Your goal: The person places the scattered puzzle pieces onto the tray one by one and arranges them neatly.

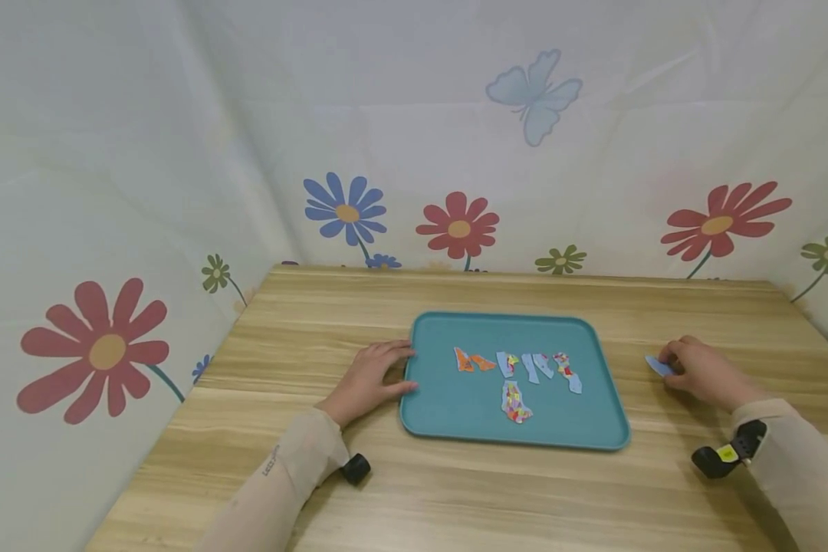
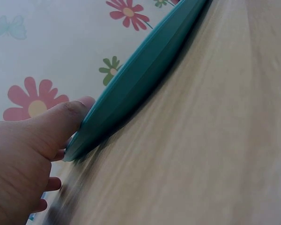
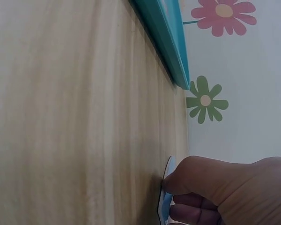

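A teal tray [image 1: 455, 425] lies on the wooden table, bearing several irregular flat pieces. Two are orange [image 1: 463, 360]; others are pale blue, some with multicoloured patches, including a larger patterned piece [image 1: 514, 402] below the row. My left hand [image 1: 362, 381] rests at the tray's left edge, thumb and fingers spread apart and touching the rim. In the left wrist view, the thumb [image 2: 68, 117] lies over that rim. Right of the tray, my right hand [image 1: 707, 372] pinches a flat light-blue piece [image 1: 658, 366] between thumb and fingers, close to the tabletop. Those fingers partly cover it.
The wooden table [image 1: 510, 498] extends around the tray. A white curtain [image 1: 400, 115] printed with flowers and a butterfly stands behind the table and along its sides. Black wrist cameras are worn on the left wrist [image 1: 356, 468] and the right wrist [image 1: 717, 461].
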`<action>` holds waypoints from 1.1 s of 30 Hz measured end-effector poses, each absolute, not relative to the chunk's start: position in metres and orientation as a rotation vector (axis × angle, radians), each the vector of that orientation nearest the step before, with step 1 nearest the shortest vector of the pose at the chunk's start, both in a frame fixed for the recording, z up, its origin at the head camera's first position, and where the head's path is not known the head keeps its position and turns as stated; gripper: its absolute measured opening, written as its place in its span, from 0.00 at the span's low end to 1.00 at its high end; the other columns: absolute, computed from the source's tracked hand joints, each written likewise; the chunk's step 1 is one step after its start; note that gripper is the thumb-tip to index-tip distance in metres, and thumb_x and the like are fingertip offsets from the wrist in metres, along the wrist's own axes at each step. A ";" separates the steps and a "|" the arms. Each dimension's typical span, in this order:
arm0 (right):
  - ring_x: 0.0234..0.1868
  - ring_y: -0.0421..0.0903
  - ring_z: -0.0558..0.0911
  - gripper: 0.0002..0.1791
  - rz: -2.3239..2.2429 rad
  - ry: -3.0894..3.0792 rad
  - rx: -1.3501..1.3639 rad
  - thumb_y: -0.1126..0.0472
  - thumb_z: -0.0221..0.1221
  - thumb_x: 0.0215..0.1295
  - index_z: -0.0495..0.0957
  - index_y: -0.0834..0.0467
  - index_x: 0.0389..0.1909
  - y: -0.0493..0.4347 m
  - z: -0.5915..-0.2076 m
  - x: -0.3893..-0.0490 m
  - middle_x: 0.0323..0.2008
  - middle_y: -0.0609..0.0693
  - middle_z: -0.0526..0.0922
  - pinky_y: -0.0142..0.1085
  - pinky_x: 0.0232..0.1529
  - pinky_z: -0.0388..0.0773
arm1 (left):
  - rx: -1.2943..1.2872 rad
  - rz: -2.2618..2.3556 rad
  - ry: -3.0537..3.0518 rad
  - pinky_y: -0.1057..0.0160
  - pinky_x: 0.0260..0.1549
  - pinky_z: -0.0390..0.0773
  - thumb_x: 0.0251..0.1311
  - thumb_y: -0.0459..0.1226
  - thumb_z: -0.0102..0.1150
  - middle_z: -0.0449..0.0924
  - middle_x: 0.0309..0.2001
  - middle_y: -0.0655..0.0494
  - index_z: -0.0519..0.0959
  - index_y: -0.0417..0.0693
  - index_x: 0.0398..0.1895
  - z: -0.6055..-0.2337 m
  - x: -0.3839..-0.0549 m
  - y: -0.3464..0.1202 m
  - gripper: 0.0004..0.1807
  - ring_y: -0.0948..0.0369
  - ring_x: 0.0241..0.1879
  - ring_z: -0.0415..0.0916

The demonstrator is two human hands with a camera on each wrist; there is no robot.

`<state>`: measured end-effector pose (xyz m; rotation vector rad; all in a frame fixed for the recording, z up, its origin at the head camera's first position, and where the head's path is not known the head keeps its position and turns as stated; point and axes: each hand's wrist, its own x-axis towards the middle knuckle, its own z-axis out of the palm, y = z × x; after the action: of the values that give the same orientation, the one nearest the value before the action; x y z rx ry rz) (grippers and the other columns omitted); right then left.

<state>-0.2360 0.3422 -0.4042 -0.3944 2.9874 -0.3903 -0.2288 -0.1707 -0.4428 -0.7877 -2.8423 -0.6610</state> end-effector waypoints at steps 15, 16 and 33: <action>0.33 0.50 0.75 0.14 -0.314 3.041 -0.471 0.66 0.67 0.51 0.75 0.68 0.36 0.342 -0.406 -0.231 0.32 0.58 0.76 0.47 0.36 0.78 | -0.787 -0.661 -2.855 0.44 0.67 0.60 0.57 0.56 0.62 0.67 0.69 0.53 0.72 0.53 0.64 -0.445 -0.229 -0.170 0.33 0.51 0.69 0.62; 0.32 0.50 0.75 0.14 -0.312 3.041 -0.471 0.66 0.67 0.51 0.75 0.68 0.36 0.342 -0.406 -0.231 0.32 0.57 0.76 0.47 0.36 0.78 | -0.787 -0.660 -2.855 0.44 0.67 0.60 0.57 0.56 0.62 0.67 0.69 0.53 0.72 0.53 0.64 -0.445 -0.229 -0.170 0.33 0.51 0.69 0.62; 0.36 0.55 0.79 0.20 -0.324 3.036 -0.468 0.65 0.68 0.52 0.76 0.71 0.43 0.333 -0.385 -0.228 0.35 0.61 0.80 0.52 0.40 0.81 | -0.787 -0.675 -2.843 0.42 0.67 0.60 0.57 0.54 0.63 0.68 0.68 0.53 0.72 0.52 0.64 -0.445 -0.229 -0.170 0.33 0.50 0.69 0.62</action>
<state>-0.2278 0.3326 -0.3853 -0.4683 3.0356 -0.3241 -0.2289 -0.1704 -0.4450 -0.7869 -2.8427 -0.6751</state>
